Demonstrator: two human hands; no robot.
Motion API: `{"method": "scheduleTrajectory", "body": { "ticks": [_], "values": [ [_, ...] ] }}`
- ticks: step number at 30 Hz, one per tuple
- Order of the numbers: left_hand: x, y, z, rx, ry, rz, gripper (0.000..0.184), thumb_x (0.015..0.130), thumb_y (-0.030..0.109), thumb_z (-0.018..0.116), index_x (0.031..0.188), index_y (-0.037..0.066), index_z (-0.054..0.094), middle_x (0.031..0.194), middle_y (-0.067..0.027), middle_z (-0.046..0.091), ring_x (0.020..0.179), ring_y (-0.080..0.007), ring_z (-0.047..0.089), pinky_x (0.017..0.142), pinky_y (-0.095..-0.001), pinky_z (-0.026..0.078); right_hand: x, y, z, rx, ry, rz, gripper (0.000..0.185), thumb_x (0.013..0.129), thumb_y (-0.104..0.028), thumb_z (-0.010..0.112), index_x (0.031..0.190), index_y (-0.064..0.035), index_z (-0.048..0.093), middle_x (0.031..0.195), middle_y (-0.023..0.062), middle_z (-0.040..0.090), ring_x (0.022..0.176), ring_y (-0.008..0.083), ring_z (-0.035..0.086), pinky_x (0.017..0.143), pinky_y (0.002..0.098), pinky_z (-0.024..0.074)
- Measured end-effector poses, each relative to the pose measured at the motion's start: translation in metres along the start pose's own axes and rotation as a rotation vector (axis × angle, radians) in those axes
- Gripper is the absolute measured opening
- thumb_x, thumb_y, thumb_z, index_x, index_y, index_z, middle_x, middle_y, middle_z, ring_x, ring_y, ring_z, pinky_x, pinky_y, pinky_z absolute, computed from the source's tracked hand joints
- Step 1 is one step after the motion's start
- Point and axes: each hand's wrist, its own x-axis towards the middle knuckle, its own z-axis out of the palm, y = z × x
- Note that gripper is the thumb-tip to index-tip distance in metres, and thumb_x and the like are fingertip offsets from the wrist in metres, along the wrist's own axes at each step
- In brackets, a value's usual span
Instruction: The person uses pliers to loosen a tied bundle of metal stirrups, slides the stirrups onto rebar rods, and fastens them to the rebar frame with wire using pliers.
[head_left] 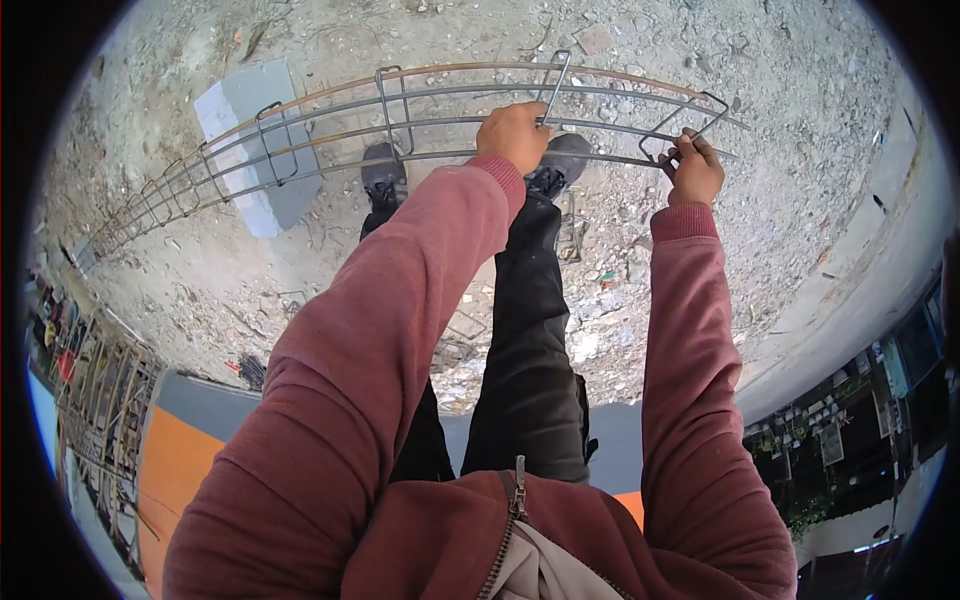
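Note:
A long rebar cage point(350, 105) of thin steel rods with bent stirrups stretches from the far left to the right of centre, in front of my shoes. My left hand point(513, 135) is closed around a rod by a stirrup point(558, 80) above my right shoe. Near the cage's right end, my right hand point(697, 168) has its fingers pinched at the corner of the last stirrup point(713, 118). Whether it also holds something small there cannot be made out.
A grey and white flat board point(270, 205) lies under the cage at the left. Loose stirrups point(572, 235) lie on the rubble ground behind my right shoe point(568, 160). Stacked wooden pieces point(105, 420) stand at the lower left, and a pale wall edge point(850, 290) runs along the right.

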Motion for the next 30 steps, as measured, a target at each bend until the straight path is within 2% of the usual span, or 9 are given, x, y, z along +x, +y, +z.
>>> {"method": "scheduleTrajectory", "body": {
  "ticks": [5, 6, 7, 11, 15, 19, 23, 28, 30],
  "values": [
    [0.009, 0.043, 0.044, -0.22, -0.023, -0.003, 0.025, 0.071, 0.019, 0.067, 0.095, 0.012, 0.067, 0.081, -0.0159, 0.064, 0.081, -0.032, 0.061, 0.073, -0.0384, 0.047, 0.073, -0.017, -0.085, 0.038, 0.363, -0.045, 0.008, 0.08, -0.003, 0.057, 0.087, -0.0008, 0.06, 0.075, 0.0069, 0.059, 0.064, 0.0144, 0.056, 0.049, 0.0279, 0.0516],
    [0.011, 0.053, 0.052, -0.261, -0.049, -0.008, 0.025, 0.071, 0.019, 0.067, 0.095, 0.012, 0.067, 0.08, -0.0158, 0.064, 0.079, -0.0318, 0.061, 0.072, -0.038, 0.048, 0.084, -0.019, -0.103, 0.015, 0.445, -0.019, 0.009, 0.081, -0.004, 0.055, 0.089, -0.0017, 0.059, 0.08, 0.0068, 0.059, 0.071, 0.0163, 0.058, 0.058, 0.0334, 0.0554],
    [0.013, 0.064, 0.061, -0.301, -0.077, -0.014, 0.026, 0.071, 0.018, 0.067, 0.096, 0.012, 0.067, 0.079, -0.0156, 0.064, 0.078, -0.0315, 0.061, 0.071, -0.0377, 0.048, 0.093, -0.019, -0.121, 0.025, 0.49, -0.03, 0.008, 0.08, -0.005, 0.056, 0.088, -0.0023, 0.059, 0.079, 0.0069, 0.06, 0.066, 0.015, 0.057, 0.052, 0.0284, 0.0523],
    [0.02, 0.105, 0.107, -0.459, -0.105, -0.01, 0.028, 0.071, 0.019, 0.068, 0.097, 0.009, 0.067, 0.079, -0.014, 0.066, 0.075, -0.0271, 0.063, 0.069, -0.0343, 0.049, 0.103, 0.002, -0.183, -0.028, 0.546, -0.001, 0.011, 0.081, -0.006, 0.056, 0.091, -0.0026, 0.058, 0.083, 0.0073, 0.06, 0.069, 0.0154, 0.058, 0.053, 0.0295, 0.0536],
    [0.032, 0.146, 0.144, -0.598, -0.217, -0.03, 0.03, 0.071, 0.018, 0.069, 0.099, 0.009, 0.067, 0.081, -0.0141, 0.066, 0.075, -0.0249, 0.064, 0.071, -0.0326, 0.049, 0.074, 0.048, -0.218, 0.01, 0.473, 0.106, 0.008, 0.082, -0.004, 0.052, 0.089, -0.0035, 0.056, 0.076, 0.0052, 0.056, 0.063, 0.0135, 0.054, 0.05, 0.0305, 0.0525],
    [0.037, 0.18, 0.171, -0.474, -0.307, 0.1, 0.028, 0.071, 0.016, 0.069, 0.098, 0.009, 0.067, 0.083, -0.0133, 0.066, 0.074, -0.0231, 0.064, 0.072, -0.0318, 0.049, 0.021, 0.111, -0.225, 0.015, 0.472, 0.283, 0.006, 0.081, -0.003, 0.053, 0.087, -0.0039, 0.056, 0.069, 0.005, 0.054, 0.057, 0.0129, 0.052, 0.045, 0.0283, 0.0495],
    [0.037, 0.193, 0.194, -0.452, -0.351, 0.036, 0.027, 0.069, 0.015, 0.071, 0.095, 0.01, 0.068, 0.081, -0.0136, 0.066, 0.077, -0.0244, 0.063, 0.073, -0.0331, 0.049, -0.04, 0.162, -0.209, 0.066, 0.423, 0.433, 0.007, 0.081, 0.0, 0.052, 0.088, -0.0019, 0.055, 0.068, 0.0048, 0.055, 0.054, 0.0123, 0.051, 0.043, 0.0289, 0.0483],
    [0.011, 0.192, 0.198, -0.748, -0.131, -0.168, 0.016, 0.069, 0.006, 0.07, 0.083, 0.0, 0.065, 0.067, -0.0116, 0.065, 0.054, -0.0147, 0.058, 0.052, -0.0276, 0.045, -0.083, 0.2, -0.189, 0.079, 0.321, 0.546, 0.007, 0.081, -0.001, 0.053, 0.087, -0.0005, 0.056, 0.069, 0.004, 0.055, 0.054, 0.0105, 0.05, 0.044, 0.0247, 0.0452],
    [0.002, 0.176, 0.203, -0.796, -0.025, -0.172, 0.015, 0.07, 0.004, 0.07, 0.083, 0.001, 0.065, 0.066, -0.0106, 0.065, 0.055, -0.0137, 0.058, 0.052, -0.0273, 0.045, -0.088, 0.192, -0.178, 0.126, 0.296, 0.577, 0.007, 0.081, 0.0, 0.053, 0.087, -0.0004, 0.056, 0.069, 0.0037, 0.055, 0.054, 0.0101, 0.05, 0.044, 0.0244, 0.0447]
  ]
}}
